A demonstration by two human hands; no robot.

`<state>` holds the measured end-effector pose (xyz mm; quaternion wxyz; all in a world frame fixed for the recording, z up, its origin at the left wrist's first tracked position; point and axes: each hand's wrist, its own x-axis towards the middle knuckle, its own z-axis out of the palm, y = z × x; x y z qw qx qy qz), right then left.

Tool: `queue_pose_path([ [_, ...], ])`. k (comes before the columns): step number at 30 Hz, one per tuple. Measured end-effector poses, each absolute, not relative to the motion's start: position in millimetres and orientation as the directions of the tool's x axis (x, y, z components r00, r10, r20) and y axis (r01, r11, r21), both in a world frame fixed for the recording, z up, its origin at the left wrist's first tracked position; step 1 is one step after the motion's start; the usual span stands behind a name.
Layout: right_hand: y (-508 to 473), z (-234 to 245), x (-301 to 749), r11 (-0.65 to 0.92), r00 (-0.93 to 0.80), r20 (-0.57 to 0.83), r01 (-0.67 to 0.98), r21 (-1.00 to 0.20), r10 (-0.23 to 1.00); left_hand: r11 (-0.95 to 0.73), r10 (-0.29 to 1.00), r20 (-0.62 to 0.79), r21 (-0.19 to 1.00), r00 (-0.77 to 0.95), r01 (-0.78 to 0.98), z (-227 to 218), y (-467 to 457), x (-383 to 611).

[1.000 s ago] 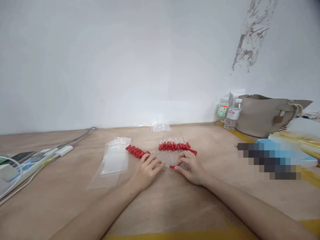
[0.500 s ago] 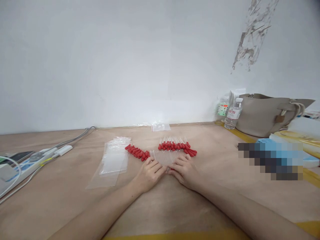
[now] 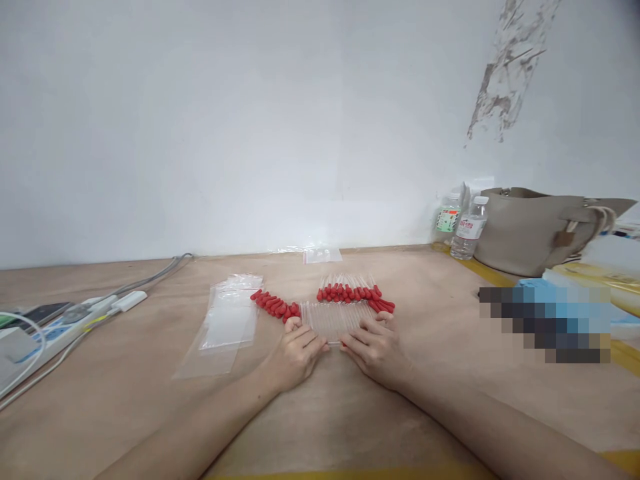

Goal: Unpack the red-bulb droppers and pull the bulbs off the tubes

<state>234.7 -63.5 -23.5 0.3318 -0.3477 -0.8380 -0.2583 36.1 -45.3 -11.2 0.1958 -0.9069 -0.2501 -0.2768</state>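
Observation:
My left hand [image 3: 297, 353] is closed, fingertips pinching one end of a thin clear tube [image 3: 334, 343] that lies crosswise at the near edge of the row. Opposite it, my right hand [image 3: 376, 347] is closed too, with a bit of red showing at its fingertips, apparently a rubber bulb at the tube's other end. Just beyond both hands lies a row of clear glass tubes [image 3: 325, 317]. Loose red rubber bulbs [image 3: 275, 305] form a slanting line by my left hand. Behind the row, several droppers [image 3: 345, 292] with red bulbs lie side by side.
Clear zip bags [image 3: 230, 317] lie flat to the left, and a small bag [image 3: 323, 255] rests by the wall. A power strip [image 3: 60, 333] with cables is at far left. At right stand two bottles [image 3: 469, 230], a grey handbag [image 3: 530, 233] and a blue package [image 3: 540, 300].
My hands have moved slightly apart, so the clear tube between them now shows. The red bit at the right fingertips stays with that hand.

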Motion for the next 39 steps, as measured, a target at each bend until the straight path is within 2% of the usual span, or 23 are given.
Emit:
queue_pose_path([
  [4,-63.4,-26.4,242.0,0.617,-0.552,0.727,0.754,0.226,0.408,-0.796,0.355,0.607,-0.203,0.711,0.571,-10.9,-46.1,32.2],
  [6,-60.5,-24.3,253.6,0.602,-0.510,0.739,0.778,0.177,0.441,-0.783,0.378,0.636,-0.168,0.673,0.599,-10.6,-42.7,24.3],
  [8,-53.8,-18.9,270.1,0.564,-0.384,0.770,0.825,0.039,0.509,-0.752,0.441,0.674,-0.082,0.593,0.654,-9.9,-36.1,13.7],
  [12,-32.0,-6.6,305.3,0.476,-0.039,0.737,0.786,-0.395,0.675,-0.673,0.584,0.685,0.109,0.436,0.731,-9.2,-20.1,0.3],
  [14,-20.2,-5.5,319.3,0.407,0.065,0.688,0.764,-0.500,0.723,-0.666,0.588,0.685,0.108,0.430,0.738,-9.9,-14.0,1.9],
  [20,6.8,-25.9,341.5,0.154,0.285,0.460,0.689,-0.708,0.841,-0.670,0.492,0.736,-0.022,0.466,0.742,-14.1,-4.2,13.6],
  [28,19.3,-42.7,340.9,0.146,0.267,0.408,0.655,-0.741,0.873,-0.714,0.461,0.703,-0.069,0.541,0.697,-16.3,-5.2,15.7],
  [33,21.3,-40.1,340.2,0.102,0.288,0.376,0.659,-0.746,0.881,-0.796,0.508,0.591,0.044,0.627,0.604,-15.5,-14.2,15.2],
  [39,20.9,-39.8,335.2,0.104,0.248,0.347,0.660,-0.744,0.904,-0.803,0.546,0.587,0.163,0.598,0.573,-13.7,-24.0,12.7],
])
